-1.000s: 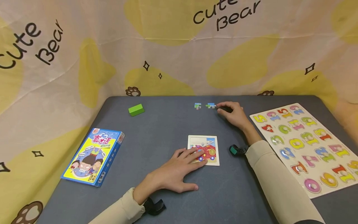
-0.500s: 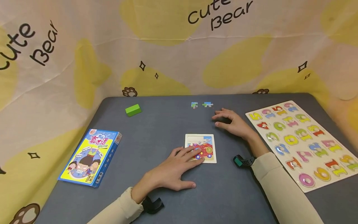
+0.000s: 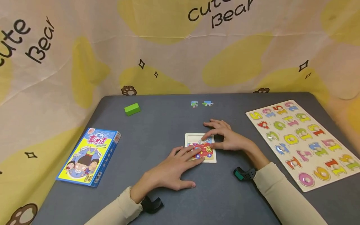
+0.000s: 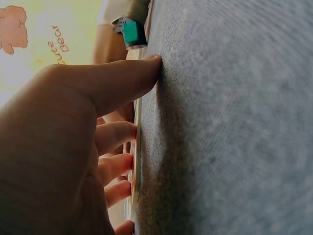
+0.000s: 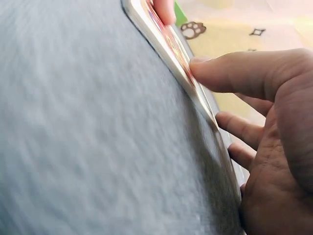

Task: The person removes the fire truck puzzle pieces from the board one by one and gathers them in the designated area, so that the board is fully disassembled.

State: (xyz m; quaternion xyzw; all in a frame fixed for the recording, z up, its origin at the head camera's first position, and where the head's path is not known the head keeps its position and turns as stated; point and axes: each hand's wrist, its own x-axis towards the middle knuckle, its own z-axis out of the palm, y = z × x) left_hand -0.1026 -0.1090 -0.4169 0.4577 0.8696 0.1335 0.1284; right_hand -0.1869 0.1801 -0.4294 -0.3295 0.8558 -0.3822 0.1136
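Note:
A small square jigsaw puzzle in a pale frame, with a red vehicle picture, lies flat on the table. My left hand rests on its left side, fingers spread, the thumb apart on the tabletop. Over the upper right corner is my right hand, its thumb touching the puzzle's right side and its index finger reaching across the top. The right hand hides that corner, blue a moment earlier. Two loose jigsaw pieces lie beyond the puzzle: one piece on the left, the other piece on the right.
A blue and yellow card box lies at the left, with a green block behind it. A large number board takes up the right side. Patterned cloth hangs behind the grey table.
My right hand has left the loose pieces at the back and come toward me onto the puzzle's upper right corner. Both pieces stayed behind. The left hand keeps its place.

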